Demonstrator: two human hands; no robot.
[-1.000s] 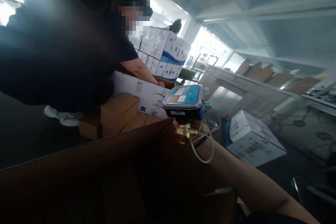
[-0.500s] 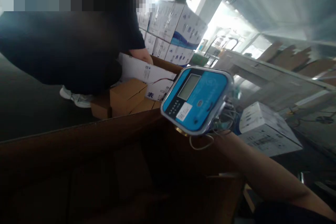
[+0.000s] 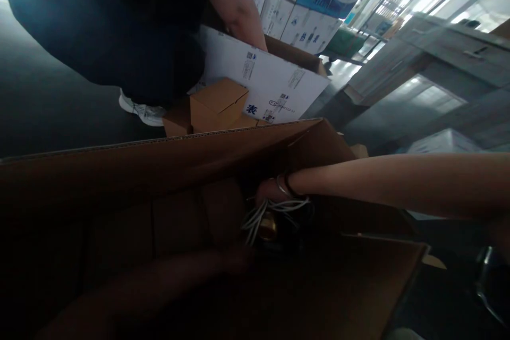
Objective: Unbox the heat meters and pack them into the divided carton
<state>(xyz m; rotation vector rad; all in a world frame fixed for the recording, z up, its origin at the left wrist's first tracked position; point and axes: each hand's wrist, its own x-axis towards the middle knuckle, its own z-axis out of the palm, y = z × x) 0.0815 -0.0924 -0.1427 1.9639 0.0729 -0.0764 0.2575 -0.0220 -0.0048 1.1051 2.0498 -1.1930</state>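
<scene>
My right hand (image 3: 268,191) reaches down into a large brown cardboard box (image 3: 159,159) and is closed on a meter (image 3: 268,226) with a brass fitting and a bundle of white cables (image 3: 258,211). Only the brass part and the cables show in the dark interior. My left hand (image 3: 235,257) also reaches into the box from the lower left, close under the meter; its fingers are lost in shadow. A bracelet sits on my right wrist.
Another person in dark clothes (image 3: 119,21) bends over a white printed carton (image 3: 271,79) just behind the box. Small brown boxes (image 3: 217,103) lie beside it. Stacked white cartons (image 3: 303,5) and a grey workbench (image 3: 418,69) stand further back.
The blue-faced meter was held up above the box edge; now my right hand has lowered it inside the box. My left arm has come into the box. The view has tipped downward.
</scene>
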